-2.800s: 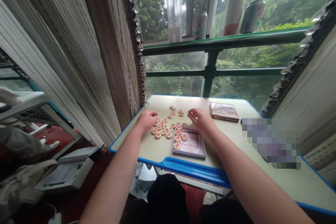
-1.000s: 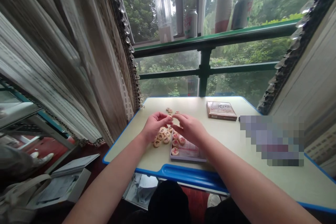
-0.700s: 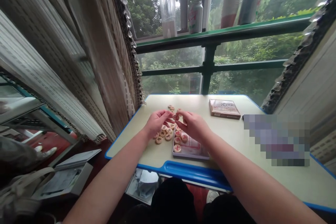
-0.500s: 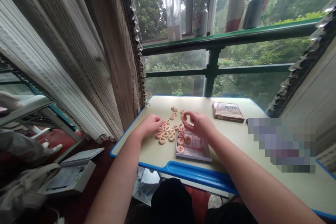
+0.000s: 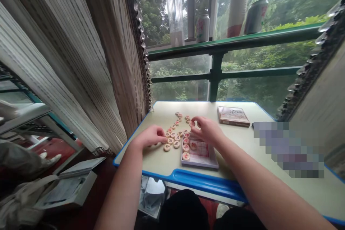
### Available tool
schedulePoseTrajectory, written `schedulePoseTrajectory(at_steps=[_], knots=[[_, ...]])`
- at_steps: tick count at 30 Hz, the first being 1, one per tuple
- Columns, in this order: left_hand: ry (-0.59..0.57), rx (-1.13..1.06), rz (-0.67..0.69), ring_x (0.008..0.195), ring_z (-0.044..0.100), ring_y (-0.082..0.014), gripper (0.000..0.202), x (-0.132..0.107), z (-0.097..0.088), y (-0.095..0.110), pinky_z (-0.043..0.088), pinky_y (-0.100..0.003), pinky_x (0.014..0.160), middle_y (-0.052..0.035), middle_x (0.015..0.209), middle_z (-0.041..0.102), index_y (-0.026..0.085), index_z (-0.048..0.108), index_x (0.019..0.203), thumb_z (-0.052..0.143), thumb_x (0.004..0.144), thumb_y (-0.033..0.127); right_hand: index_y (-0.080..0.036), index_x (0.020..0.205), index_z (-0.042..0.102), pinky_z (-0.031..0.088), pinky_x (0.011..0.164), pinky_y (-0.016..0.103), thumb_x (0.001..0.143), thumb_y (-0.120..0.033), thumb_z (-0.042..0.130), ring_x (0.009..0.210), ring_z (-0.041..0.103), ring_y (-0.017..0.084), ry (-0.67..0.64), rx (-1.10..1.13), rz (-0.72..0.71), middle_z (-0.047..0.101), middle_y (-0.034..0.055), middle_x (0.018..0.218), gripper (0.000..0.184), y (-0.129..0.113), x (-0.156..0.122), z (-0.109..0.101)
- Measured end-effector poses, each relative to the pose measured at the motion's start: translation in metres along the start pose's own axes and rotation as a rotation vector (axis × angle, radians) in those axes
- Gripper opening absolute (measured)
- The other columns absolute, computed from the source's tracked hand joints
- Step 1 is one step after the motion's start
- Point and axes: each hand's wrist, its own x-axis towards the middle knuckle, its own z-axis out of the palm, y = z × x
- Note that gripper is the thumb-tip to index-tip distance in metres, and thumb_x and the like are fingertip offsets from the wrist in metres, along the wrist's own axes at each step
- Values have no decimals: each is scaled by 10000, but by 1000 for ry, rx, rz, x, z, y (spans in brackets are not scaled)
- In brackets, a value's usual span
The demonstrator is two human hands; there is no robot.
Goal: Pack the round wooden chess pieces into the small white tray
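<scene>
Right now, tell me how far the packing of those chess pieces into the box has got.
Done: a few wooden pieces lie in the open box, down its left side. In hand: the right hand pinches one piece above the box's far edge; the left hand rests on the loose pieces beside the box. Left: that cluster and a scatter farther back on the table; the lid lies apart.

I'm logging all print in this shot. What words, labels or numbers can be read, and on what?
Nothing reads clearly.
Game discs: red and dark characters, too small to read.
Box lid: dark print, blurred.
Cans on the sill: red marks, blurred.
Open tray: red grid lines only, no text.
</scene>
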Motion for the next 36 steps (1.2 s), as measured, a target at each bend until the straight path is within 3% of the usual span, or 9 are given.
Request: schedulePoseTrajectory(at_steps=[5, 10, 14, 18, 22, 25, 27, 30, 36], knots=[[-35, 10, 79, 546, 517, -129, 377, -3, 0, 3, 327, -222, 457, -29, 671, 616, 138, 667, 848, 661, 593, 415, -166, 875, 656, 309, 521, 251, 779, -381, 482, 571, 509, 153, 132, 122, 121, 591, 27, 616, 293, 4, 3, -7], [-44, 17, 174, 650, 545, -144, 414, -2, 0, 0, 388, -237, 575, -22, 739, 620, 148, 665, 927, 689, 566, 348, -157, 836, 657, 381, 587, 278, 823, -446, 412, 637, 569, 184, 175, 361, 197, 640, 47, 653, 379, 9, 5, -9], [74, -6, 182, 636, 520, -140, 366, -4, 1, 4, 383, -245, 575, -21, 704, 597, 122, 666, 858, 665, 599, 381, -156, 815, 657, 393, 606, 286, 807, -449, 442, 636, 566, 185, 185, 405, 226, 630, 38, 638, 364, 11, 6, -8], [271, -106, 247, 639, 516, -133, 407, -5, 10, 29, 385, -235, 562, -30, 721, 595, 107, 643, 891, 650, 630, 419, -157, 782, 654, 392, 617, 290, 803, -450, 442, 653, 565, 187, 214, 419, 264, 627, 38, 644, 362, 18, 9, -7], [185, 134, 462, 653, 529, -141, 306, -1, 24, 77, 372, -233, 560, -28, 727, 616, 151, 665, 843, 598, 683, 403, -162, 762, 639, 397, 627, 289, 795, -453, 457, 687, 570, 188, 256, 437, 268, 640, 45, 689, 345, 26, 12, -5], [101, 390, 545, 634, 539, -149, 235, 3, 32, 109, 339, -242, 539, -38, 702, 637, 163, 664, 749, 541, 713, 361, -172, 757, 625, 386, 592, 275, 797, -449, 459, 633, 547, 168, 261, 425, 228, 612, 25, 644, 325, 26, 11, -3], [114, 518, 559, 635, 541, -162, 213, 6, 38, 121, 316, -251, 522, -49, 715, 646, 171, 665, 746, 551, 688, 342, -177, 765, 618, 366, 559, 264, 795, -452, 470, 587, 520, 156, 260, 396, 203, 572, 6, 594, 314, 23, 10, -2], [98, 555, 523, 583, 523, -157, 210, 13, 44, 122, 293, -254, 487, -42, 679, 635, 179, 655, 727, 568, 666, 360, -182, 765, 609, 341, 529, 252, 794, -443, 482, 549, 487, 142, 256, 384, 150, 517, -14, 542, 292, 17, 8, -1], [24, 433, 492, 557, 504, -137, 225, 20, 46, 105, 308, -242, 490, -23, 659, 619, 171, 655, 751, 569, 685, 369, -176, 752, 620, 324, 522, 239, 802, -407, 484, 530, 457, 124, 184, 389, 72, 483, -26, 518, 273, 9, 5, 2]])
